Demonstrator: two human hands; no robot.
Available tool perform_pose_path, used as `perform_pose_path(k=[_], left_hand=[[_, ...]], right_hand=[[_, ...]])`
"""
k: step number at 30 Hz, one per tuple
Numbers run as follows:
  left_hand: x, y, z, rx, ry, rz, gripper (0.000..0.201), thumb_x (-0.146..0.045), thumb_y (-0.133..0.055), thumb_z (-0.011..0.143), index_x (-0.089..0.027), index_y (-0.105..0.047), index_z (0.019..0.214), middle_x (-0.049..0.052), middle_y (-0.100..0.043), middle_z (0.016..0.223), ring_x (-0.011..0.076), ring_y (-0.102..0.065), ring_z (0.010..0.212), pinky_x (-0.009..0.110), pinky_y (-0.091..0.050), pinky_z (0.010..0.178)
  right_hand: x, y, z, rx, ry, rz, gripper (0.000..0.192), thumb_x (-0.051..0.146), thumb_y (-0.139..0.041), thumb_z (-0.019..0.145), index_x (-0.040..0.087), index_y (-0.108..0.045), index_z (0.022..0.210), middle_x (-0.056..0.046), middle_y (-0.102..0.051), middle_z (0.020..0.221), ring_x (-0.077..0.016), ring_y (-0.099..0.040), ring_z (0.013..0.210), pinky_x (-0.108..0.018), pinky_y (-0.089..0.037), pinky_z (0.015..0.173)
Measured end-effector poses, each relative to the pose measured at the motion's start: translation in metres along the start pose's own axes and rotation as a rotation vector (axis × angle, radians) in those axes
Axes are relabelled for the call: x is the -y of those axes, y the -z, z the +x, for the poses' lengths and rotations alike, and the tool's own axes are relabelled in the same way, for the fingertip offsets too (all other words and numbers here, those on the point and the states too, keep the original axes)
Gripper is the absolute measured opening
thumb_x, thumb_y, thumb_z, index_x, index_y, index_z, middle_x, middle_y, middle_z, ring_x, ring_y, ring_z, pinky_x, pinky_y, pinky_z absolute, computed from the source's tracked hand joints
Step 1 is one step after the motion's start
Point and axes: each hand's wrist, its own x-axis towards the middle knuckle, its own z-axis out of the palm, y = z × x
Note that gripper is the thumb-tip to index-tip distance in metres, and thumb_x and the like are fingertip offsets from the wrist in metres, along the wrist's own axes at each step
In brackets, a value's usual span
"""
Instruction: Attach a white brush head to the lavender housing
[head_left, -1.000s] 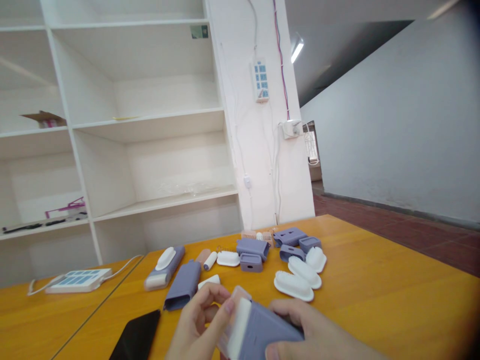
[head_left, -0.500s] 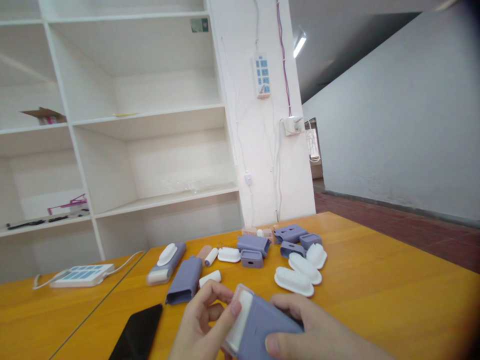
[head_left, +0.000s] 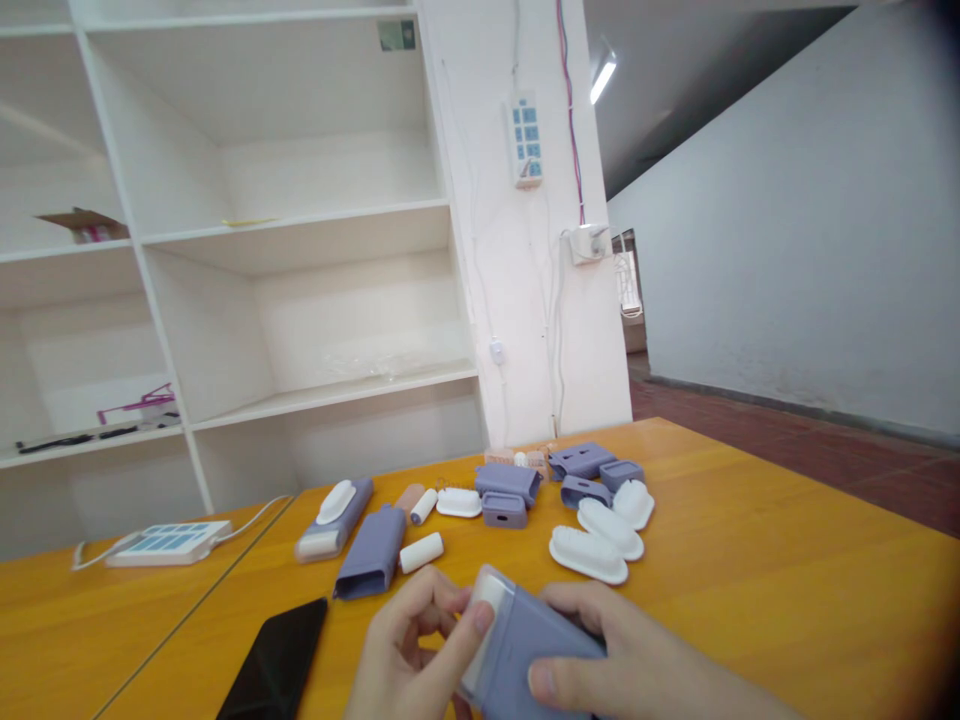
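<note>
Right hand: right hand, grip closed around a purple-grey flat box-shaped plastic housing, thumb on the broad face.
Left hand: left hand, grip partly curled, thumb on the white end bar of that housing, index fingertip at its edge; lower fingers partly hidden.
Housing: above the near edge of view, between both hands, tilted, white end toward the left hand; bottom cut off by frame.
Sleeve: open-ended purple-grey plastic sleeve lies beyond the left hand.
Rollers: plain white cylinder just beside the sleeve; dark-tipped white cylinder farther back.
Assembled unit: purple-grey body with clear-covered end, white oval piece on top, left of the sleeve.
Ovals, right: three white oval pieces, clustered beyond the right hand.
Back parts: small purple-grey cap with a hole in front of a purple-grey shell.
Slab: flat black rectangular slab, left of the left hand.
Surface: orange-yellow wooden tabletop carries the loose parts.
</note>
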Motion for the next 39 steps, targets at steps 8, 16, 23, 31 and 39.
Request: perform_pose_path(k=[8, 16, 23, 31, 39], left_hand=[[0.0, -0.007, -0.004, 0.019, 0.076, -0.011, 0.049, -0.053, -0.081, 0.074, -0.019, -0.048, 0.062, -0.006, -0.045, 0.06, 0.0076, -0.048, 0.047, 0.016, -0.045, 0.037], [-0.009, -0.014, -0.007, 0.0, 0.085, -0.017, 0.045, -0.053, -0.078, 0.076, -0.017, -0.054, 0.063, -0.007, -0.05, 0.059, 0.0102, -0.056, 0.04, 0.021, -0.05, 0.033], [0.005, -0.03, -0.006, -0.138, 0.031, -0.226, 0.049, -0.054, -0.074, 0.082, -0.02, -0.066, 0.118, 0.01, -0.074, 0.111, 0.0225, -0.071, 0.1, 0.022, -0.059, 0.072], [0.082, -0.04, 0.001, 0.342, 0.346, -0.279, 0.15, -0.075, -0.077, 0.058, -0.026, 0.025, 0.156, 0.027, -0.041, 0.155, 0.0191, -0.073, 0.066, 0.024, -0.043, 0.045], [0.101, -0.031, 0.007, 0.324, 0.271, 0.078, 0.096, -0.055, -0.076, 0.069, -0.032, -0.038, 0.155, 0.009, -0.074, 0.123, 0.0231, -0.073, 0.075, 0.033, -0.057, 0.069]], right_hand=[[0.0, 0.001, -0.001, 0.047, 0.024, 0.055, 0.043, 0.043, -0.086, 0.078, 0.018, -0.072, 0.11, 0.0, -0.075, 0.097, -0.0161, -0.065, 0.086, -0.018, -0.047, 0.068], [-0.008, 0.001, 0.003, 0.011, 0.08, 0.06, 0.041, 0.043, -0.084, 0.081, 0.016, -0.072, 0.109, -0.003, -0.077, 0.101, -0.0192, -0.068, 0.086, -0.022, -0.05, 0.069], [-0.011, -0.017, 0.019, -0.233, 0.165, 0.142, 0.044, 0.052, -0.076, 0.085, 0.018, -0.068, 0.112, -0.003, -0.074, 0.1, -0.0226, -0.069, 0.092, -0.028, -0.054, 0.076], [-0.006, -0.003, 0.02, -0.601, 0.018, 0.361, 0.058, 0.064, -0.064, 0.088, 0.025, -0.058, 0.13, 0.0, -0.076, 0.079, -0.021, -0.071, 0.067, -0.029, -0.056, 0.06], [-0.018, -0.019, 0.023, -0.559, -0.072, 0.425, 0.058, 0.061, -0.073, 0.081, 0.02, -0.063, 0.121, -0.004, -0.078, 0.076, -0.0256, -0.074, 0.063, -0.036, -0.059, 0.061]])
